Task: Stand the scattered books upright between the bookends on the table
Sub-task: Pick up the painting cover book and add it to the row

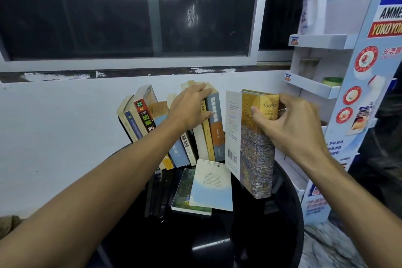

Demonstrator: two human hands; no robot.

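Head view: both forearms reach over a table to a row of books by the white wall, under a dark window (130, 6).
Table (217, 246): black, glossy and round-edged; it carries all the books.
Display rack (315, 41): white cardboard shelves on the right, with a white bottle (315, 2) on top, close beside the right hand.
Row of books (208, 137): standing spine-out at the back of the table and leaning a little to the left. Bookends are not clearly visible.
Thick yellow book (256, 150): long axis upright, just right of the row with a narrow gap between. A white barcoded cover on its left faces the row; whether its foot touches the table cannot be told.
Flat books: a pale blue one (211, 185) overlaps a green one (182, 191), both in front of the row and not yet stood up.
Left hand (191, 106): fingers fairly straight, laid across the tops of the row's right-end books, thumb on a blue-grey spine; it holds nothing.
Right hand (298, 124): wrapped round the thick yellow book's upper spine, thumb (258, 115) on the near face.
Coming move, as a judgement: slide the yellow book left against the row; the right hand is nearer.
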